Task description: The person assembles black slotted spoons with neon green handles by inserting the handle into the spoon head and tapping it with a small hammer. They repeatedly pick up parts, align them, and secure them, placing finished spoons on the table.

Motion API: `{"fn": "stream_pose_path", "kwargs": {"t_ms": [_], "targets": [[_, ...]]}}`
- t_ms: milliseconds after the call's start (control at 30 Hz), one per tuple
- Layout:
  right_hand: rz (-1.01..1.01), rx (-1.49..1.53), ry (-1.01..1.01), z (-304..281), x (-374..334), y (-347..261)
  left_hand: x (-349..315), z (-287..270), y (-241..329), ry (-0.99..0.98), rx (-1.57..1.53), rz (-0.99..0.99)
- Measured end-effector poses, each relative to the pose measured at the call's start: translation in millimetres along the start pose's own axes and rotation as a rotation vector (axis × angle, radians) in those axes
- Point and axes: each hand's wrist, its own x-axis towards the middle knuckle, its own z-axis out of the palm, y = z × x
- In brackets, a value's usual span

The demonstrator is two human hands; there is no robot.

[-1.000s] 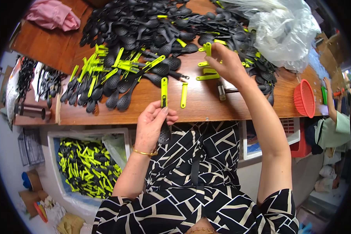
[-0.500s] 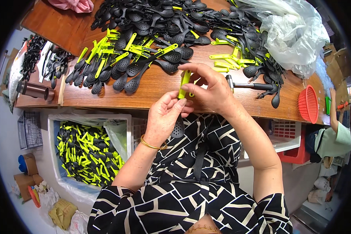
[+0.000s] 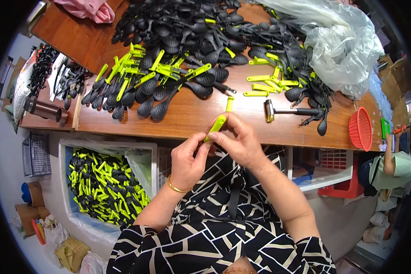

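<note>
Both of my hands meet just off the table's front edge, around one skimmer spoon with a lime-green handle [image 3: 218,123]. My left hand [image 3: 188,160] pinches its lower part, fingers closed. My right hand [image 3: 239,144] grips the green part with thumb and fingers, and the handle's rounded end sticks up between them. The black bowl is hidden by my hands here. Beyond my right hand a loose lime-green handle [image 3: 229,104] lies on the wood. A hammer [image 3: 287,110] with a black grip lies to the right.
Finished-looking black skimmers with green handles [image 3: 146,82] lie left of centre, before a large heap of black skimmers [image 3: 178,34]. More loose green handles [image 3: 269,84], a red basket [image 3: 360,129] and clear plastic [image 3: 345,50] are right. Below left stands a bin [image 3: 154,169] of green-handled pieces. A co-worker's arm [image 3: 389,157] shows far right.
My hands have come down toward me with the skimmer, and its handle now tilts to the right. The black bowl that hung below my left hand no longer shows.
</note>
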Motion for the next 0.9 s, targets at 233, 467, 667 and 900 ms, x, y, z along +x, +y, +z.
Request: {"fn": "stream_pose_path", "kwargs": {"t_ms": [233,467,667,900], "targets": [[-0.051,-0.458,-0.06,-51,-1,-22,-25,-16,-34,-0.001,-0.502,-0.399],[-0.295,-1.552,0.271,-186,-21,-13,-26,-22,-55,0.086,-0.629,-0.617],[-0.437,-1.473,0.019,-170,-2,-20,-19,-17,-42,0.055,-0.635,-0.607],[-0.73,-1.009,-0.165,-48,23,-32,-22,-24,-42,-0.003,-0.742,-0.572]]}}
